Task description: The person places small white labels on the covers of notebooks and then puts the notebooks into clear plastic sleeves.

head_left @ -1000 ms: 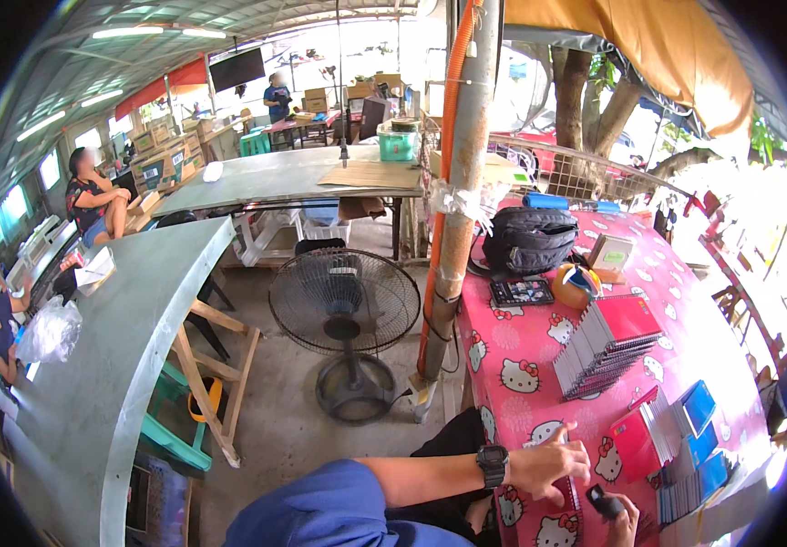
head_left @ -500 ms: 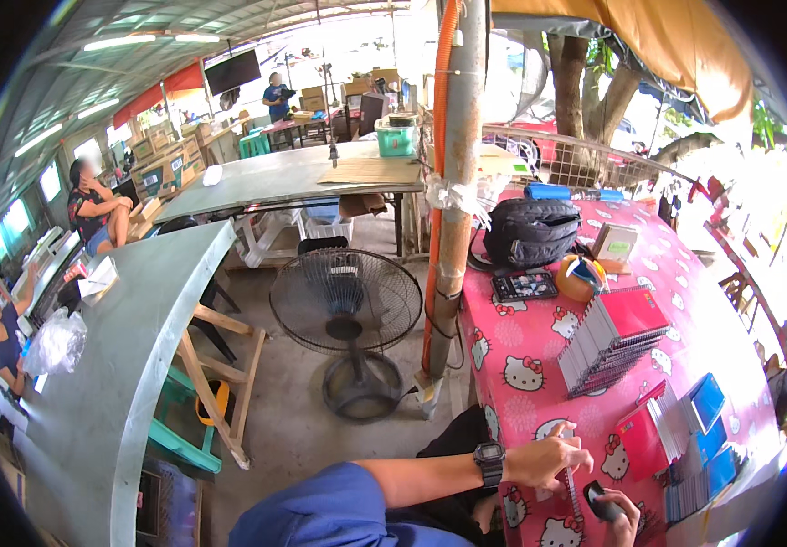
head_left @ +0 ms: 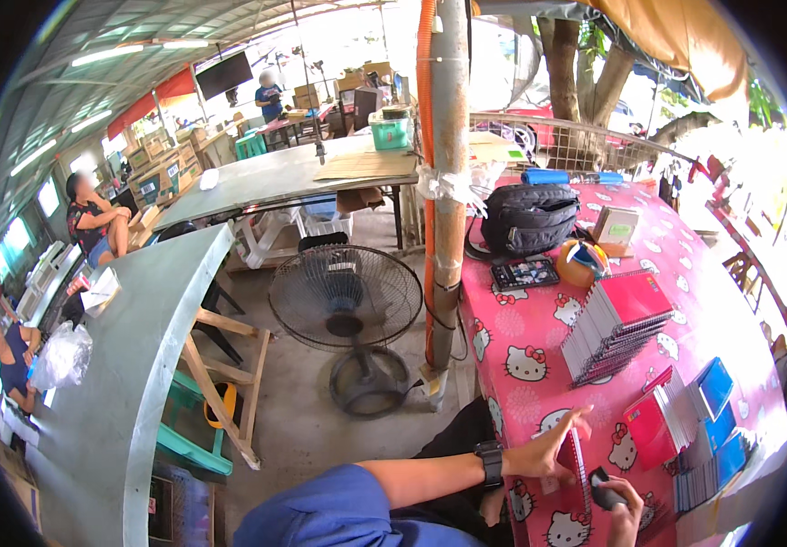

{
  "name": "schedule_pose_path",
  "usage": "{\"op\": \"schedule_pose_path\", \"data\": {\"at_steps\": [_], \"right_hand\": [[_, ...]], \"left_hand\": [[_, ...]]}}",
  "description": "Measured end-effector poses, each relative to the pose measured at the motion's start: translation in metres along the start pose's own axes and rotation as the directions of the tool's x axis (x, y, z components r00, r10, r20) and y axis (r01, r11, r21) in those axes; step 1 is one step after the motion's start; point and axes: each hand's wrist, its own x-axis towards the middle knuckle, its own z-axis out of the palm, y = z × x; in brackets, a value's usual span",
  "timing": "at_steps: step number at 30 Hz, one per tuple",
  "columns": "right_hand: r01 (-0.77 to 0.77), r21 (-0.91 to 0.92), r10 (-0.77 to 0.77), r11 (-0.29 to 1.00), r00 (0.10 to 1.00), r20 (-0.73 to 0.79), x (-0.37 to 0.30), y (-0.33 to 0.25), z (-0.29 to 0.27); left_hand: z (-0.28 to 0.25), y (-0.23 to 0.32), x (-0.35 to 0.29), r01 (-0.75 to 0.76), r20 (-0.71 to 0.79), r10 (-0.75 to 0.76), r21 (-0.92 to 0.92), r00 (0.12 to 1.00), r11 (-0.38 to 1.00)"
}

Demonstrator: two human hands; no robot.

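- I see the left hand [head_left: 539,454] has fanned out since the earlier frame, baring more of the red spiral notebook [head_left: 575,469].
- My worry: a bump could topple the red notebook stack [head_left: 607,333]; a loose hold could send the single notebook off the table's left edge, close by.
- Open-sided shed, pedestal fan [head_left: 345,296] beyond that edge.
- Pink cat-print cloth covers the table [head_left: 507,321].
- Right hand [head_left: 626,512] grasps a black object [head_left: 606,493]; I can't tell whether the left pinches.
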Motion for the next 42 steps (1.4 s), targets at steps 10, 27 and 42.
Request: {"op": "schedule_pose_path", "data": {"at_steps": [10, 27, 42], "right_hand": [[-0.166, -0.634, 0.050, 0.755, 0.979, -0.197, 0.011, 0.023, -0.018], [-0.013, -0.571, -0.045, 0.821, 0.995, -0.088, 0.009, 0.014, -0.005], [0.140, -0.647, -0.354, 0.750, 0.911, -0.213, -0.009, -0.014, 0.013]], "left_hand": [[0.010, -0.032, -0.006, 0.353, 0.341, -0.268, -0.219, 0.901, 0.910], [0.016, -0.016, 0.004, 0.221, 0.403, -0.156, -0.121, 0.902, 0.968], [0.041, 0.055, 0.024, 0.052, 0.467, -0.165, 0.246, 0.869, 0.968]]}}
